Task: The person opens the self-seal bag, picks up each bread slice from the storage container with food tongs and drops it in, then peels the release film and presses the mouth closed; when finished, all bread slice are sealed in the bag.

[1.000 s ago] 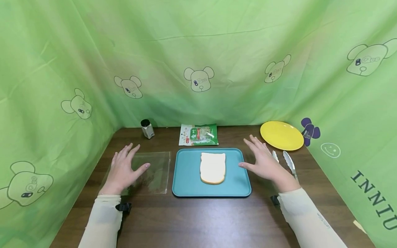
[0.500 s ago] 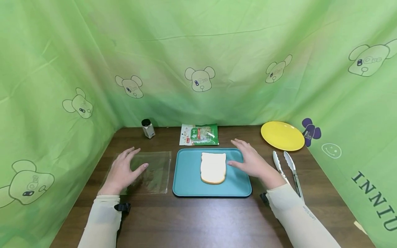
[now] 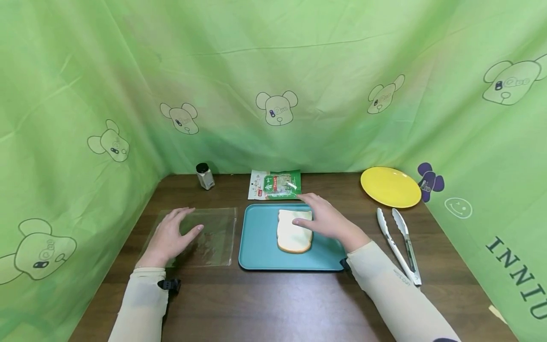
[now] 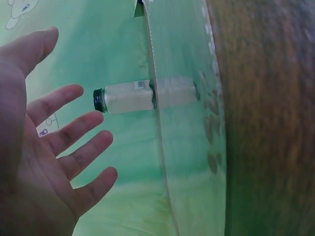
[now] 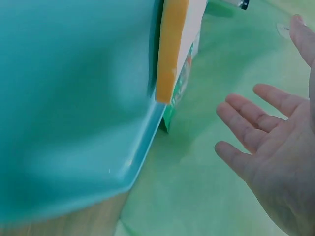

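Note:
A slice of bread (image 3: pixel 294 237), white with a brown crust edge, lies on a blue tray (image 3: pixel 256 256) in the middle of the table. My right hand (image 3: pixel 326 219) hovers above the tray's right half, fingers spread and holding nothing; its thumb overlaps the bread in the head view. In the right wrist view the bread's crust (image 5: pixel 171 54) shows close by the relaxed fingers. To the left, my left hand (image 3: pixel 167 240) is held over a clear plastic bag (image 3: pixel 215 240) lying flat. Its fingers are spread, with nothing in them, in the left wrist view.
At the back left stands a black-capped shaker bottle (image 3: pixel 205 176). A green and white packet (image 3: pixel 275 185) lies behind the tray. On the right are a yellow plate (image 3: pixel 390 187) and metal tongs (image 3: pixel 397 247). Green cloth (image 3: pixel 231 66) encloses the table.
My right hand has moved left, from beside the tray's right edge to above it by the bread, uncovering the tongs. The left hand has stayed almost still.

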`<state>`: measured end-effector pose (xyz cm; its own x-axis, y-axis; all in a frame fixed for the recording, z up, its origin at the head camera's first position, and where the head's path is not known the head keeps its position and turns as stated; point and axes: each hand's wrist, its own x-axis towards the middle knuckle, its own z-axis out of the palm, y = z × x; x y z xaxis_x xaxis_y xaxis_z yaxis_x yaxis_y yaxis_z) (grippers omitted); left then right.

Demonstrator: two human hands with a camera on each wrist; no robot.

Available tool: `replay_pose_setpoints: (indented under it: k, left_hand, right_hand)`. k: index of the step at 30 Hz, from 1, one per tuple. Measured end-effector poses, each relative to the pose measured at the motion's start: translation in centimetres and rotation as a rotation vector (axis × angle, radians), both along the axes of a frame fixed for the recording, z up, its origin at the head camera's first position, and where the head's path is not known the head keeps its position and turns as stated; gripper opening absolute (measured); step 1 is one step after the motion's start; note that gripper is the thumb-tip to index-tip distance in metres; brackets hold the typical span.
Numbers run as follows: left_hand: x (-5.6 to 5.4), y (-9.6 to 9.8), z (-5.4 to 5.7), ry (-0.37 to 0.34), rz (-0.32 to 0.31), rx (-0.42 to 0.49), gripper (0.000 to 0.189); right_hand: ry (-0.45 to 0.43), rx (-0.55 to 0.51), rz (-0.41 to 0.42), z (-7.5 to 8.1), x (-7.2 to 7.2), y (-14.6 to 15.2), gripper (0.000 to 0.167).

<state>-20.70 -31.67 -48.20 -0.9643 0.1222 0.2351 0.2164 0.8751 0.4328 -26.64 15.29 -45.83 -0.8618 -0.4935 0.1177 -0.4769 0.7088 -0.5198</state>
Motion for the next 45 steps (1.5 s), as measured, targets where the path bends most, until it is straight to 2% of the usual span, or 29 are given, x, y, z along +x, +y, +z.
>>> replay_pose_setpoints:
  k: [9,19,28,33,45]
  left_hand:
    - [-0.2,0.1,-0.1,-0.039,-0.019,0.021,0.072]
    - [-0.5,0.2,-0.5,-0.047,-0.022,0.034,0.068]
    - [-0.7,-0.2,-0.2,-0.084,-0.032,0.060,0.057]
    - [-0.8,-0.2,-0.2,-0.102,-0.030,0.061,0.055]
    - [-1.0,-0.5,-0.9,-0.101,-0.025,0.132,0.050]
  right_hand:
    - [-0.046,0.034,0.060,0.2,-1.1,-3.4,0.071]
    - [-0.080,0.073,0.146,0.6,-1.8,-6.8,0.073]
    - [-0.139,0.079,0.199,0.1,-2.1,-9.3,0.068]
    - [-0.136,0.062,0.238,-0.2,-2.6,-10.5,0.065]
    - [-0.163,0.082,0.277,-0.8,-2.8,-12.6,0.060]
